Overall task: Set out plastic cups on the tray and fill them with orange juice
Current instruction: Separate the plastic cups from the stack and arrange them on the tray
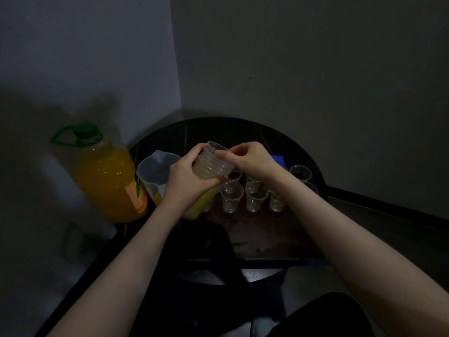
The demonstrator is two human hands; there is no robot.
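Note:
My left hand (187, 178) grips a nested stack of clear plastic cups (211, 164), tilted with the rims pointing up and right. My right hand (252, 159) pinches the rim of the outermost cup at the stack's top. Below the hands, several empty clear cups (232, 197) stand upright in rows on a dark reddish tray (267, 237). A clear jug (158, 176) with some orange juice at its bottom stands left of the cups, partly hidden by my left hand. A big orange juice bottle (107, 181) with a green cap and handle stands further left.
The tray lies on a dark round table (218, 130) pushed into a wall corner. A blue object (279, 160) peeks out behind my right hand. A dark skirting strip (388, 205) runs along the right wall. The room is dim.

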